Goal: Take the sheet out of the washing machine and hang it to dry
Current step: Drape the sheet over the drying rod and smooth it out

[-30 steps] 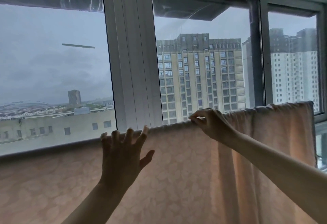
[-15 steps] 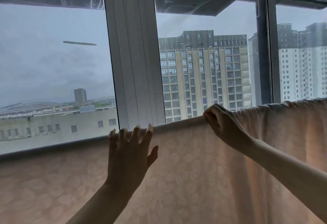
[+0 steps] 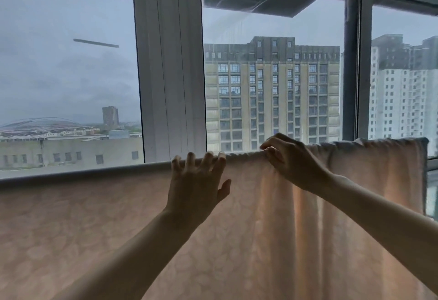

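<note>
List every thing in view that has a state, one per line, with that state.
sheet: draped over a rail in front of the window, smooth on the left, bunched in folds on the right.
left hand: fingers spread, fingertips at the sheet's top edge, holds nothing.
right hand: pinches the sheet's top edge.
window: looks closed here, glass streaked.

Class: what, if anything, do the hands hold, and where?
The right hand pinches the sheet at its top fold; the left hand holds nothing, fingers spread.

sheet (image 3: 118,240) cut off left and below, its hanging rail hidden under fabric
</note>
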